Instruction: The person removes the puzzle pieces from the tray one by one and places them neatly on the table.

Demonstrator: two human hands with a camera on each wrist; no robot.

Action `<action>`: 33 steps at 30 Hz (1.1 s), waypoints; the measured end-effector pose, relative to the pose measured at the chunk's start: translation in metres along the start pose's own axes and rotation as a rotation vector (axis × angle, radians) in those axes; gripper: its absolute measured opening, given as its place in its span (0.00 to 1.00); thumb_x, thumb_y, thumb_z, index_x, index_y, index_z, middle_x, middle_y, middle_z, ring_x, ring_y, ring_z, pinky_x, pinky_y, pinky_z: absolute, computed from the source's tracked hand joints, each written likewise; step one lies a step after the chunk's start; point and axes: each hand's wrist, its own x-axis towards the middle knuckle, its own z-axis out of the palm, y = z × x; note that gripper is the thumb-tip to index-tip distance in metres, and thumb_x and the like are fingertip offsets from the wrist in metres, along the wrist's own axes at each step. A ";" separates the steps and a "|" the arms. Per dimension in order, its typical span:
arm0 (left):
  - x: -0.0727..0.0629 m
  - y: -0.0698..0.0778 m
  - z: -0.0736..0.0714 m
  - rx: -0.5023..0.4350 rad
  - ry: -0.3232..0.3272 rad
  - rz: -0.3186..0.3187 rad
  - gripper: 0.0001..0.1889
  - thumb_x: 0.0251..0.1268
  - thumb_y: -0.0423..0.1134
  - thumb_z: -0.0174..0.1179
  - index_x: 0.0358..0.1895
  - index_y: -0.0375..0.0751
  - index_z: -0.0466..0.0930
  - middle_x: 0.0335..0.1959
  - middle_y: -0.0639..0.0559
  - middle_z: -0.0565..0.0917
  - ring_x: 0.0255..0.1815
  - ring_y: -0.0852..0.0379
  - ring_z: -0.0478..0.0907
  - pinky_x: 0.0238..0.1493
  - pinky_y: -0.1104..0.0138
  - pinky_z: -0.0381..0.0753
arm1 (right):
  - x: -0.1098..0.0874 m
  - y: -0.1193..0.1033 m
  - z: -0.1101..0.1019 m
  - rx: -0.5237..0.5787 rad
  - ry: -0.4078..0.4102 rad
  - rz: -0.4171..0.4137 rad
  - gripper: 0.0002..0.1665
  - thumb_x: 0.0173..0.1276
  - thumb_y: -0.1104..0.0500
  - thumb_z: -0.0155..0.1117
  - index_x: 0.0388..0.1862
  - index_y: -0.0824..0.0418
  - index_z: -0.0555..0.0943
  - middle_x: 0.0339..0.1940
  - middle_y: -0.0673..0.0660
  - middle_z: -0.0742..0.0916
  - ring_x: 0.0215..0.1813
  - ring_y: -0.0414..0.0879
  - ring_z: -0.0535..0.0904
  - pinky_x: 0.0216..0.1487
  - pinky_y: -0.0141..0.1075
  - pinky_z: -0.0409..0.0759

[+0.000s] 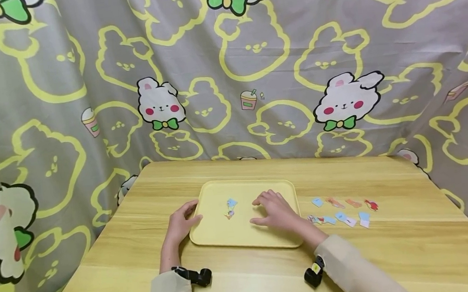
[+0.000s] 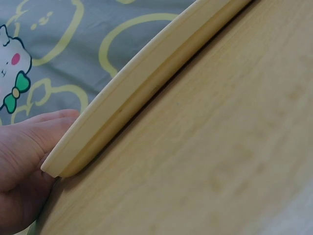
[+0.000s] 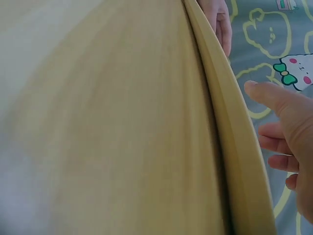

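A pale yellow tray (image 1: 220,236) lies on the wooden table. My left hand (image 1: 180,224) grips its left edge, thumb at the rim; in the left wrist view that hand (image 2: 29,161) is at the tray's corner. Over the right half of the tray hovers my right hand (image 1: 274,211), fingers spread and slightly bent, with nothing between them. Left of it, a light blue puzzle piece (image 1: 232,203) lies in the tray, with a smaller multicoloured piece (image 1: 229,214) just below. The right wrist view shows the right thumb (image 3: 269,93) apart from the other fingers above the tray rim.
Right of the tray, several small puzzle pieces lie on the table in two loose rows, among them a blue piece (image 1: 317,201), an orange piece (image 1: 334,202) and a red piece (image 1: 372,205). A patterned grey curtain (image 1: 212,74) hangs behind and beside the table (image 1: 252,277).
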 end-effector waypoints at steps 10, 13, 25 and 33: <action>0.000 0.001 0.001 -0.018 -0.004 0.000 0.28 0.61 0.32 0.66 0.66 0.38 0.73 0.63 0.36 0.78 0.66 0.38 0.74 0.72 0.49 0.69 | 0.017 -0.011 0.013 -0.073 -0.020 -0.035 0.39 0.54 0.36 0.73 0.56 0.62 0.81 0.52 0.57 0.83 0.55 0.52 0.74 0.55 0.45 0.74; 0.000 0.001 0.001 -0.025 -0.006 0.000 0.28 0.61 0.31 0.66 0.66 0.38 0.73 0.64 0.36 0.78 0.67 0.39 0.74 0.72 0.50 0.69 | 0.020 -0.014 0.015 -0.085 -0.028 -0.037 0.40 0.54 0.36 0.72 0.55 0.62 0.81 0.52 0.58 0.83 0.54 0.52 0.74 0.55 0.45 0.74; 0.001 0.001 -0.001 -0.022 -0.005 0.000 0.28 0.61 0.31 0.65 0.66 0.38 0.73 0.63 0.37 0.78 0.66 0.38 0.74 0.71 0.49 0.70 | 0.036 -0.023 0.022 -0.163 -0.058 -0.026 0.47 0.51 0.31 0.71 0.58 0.64 0.80 0.52 0.58 0.81 0.53 0.51 0.72 0.50 0.40 0.72; 0.001 -0.001 -0.001 -0.025 -0.004 0.000 0.28 0.61 0.32 0.66 0.67 0.40 0.73 0.63 0.38 0.79 0.66 0.39 0.74 0.71 0.49 0.70 | 0.046 -0.027 0.030 -0.203 -0.062 -0.027 0.46 0.53 0.29 0.69 0.56 0.64 0.81 0.47 0.56 0.80 0.45 0.47 0.69 0.44 0.35 0.67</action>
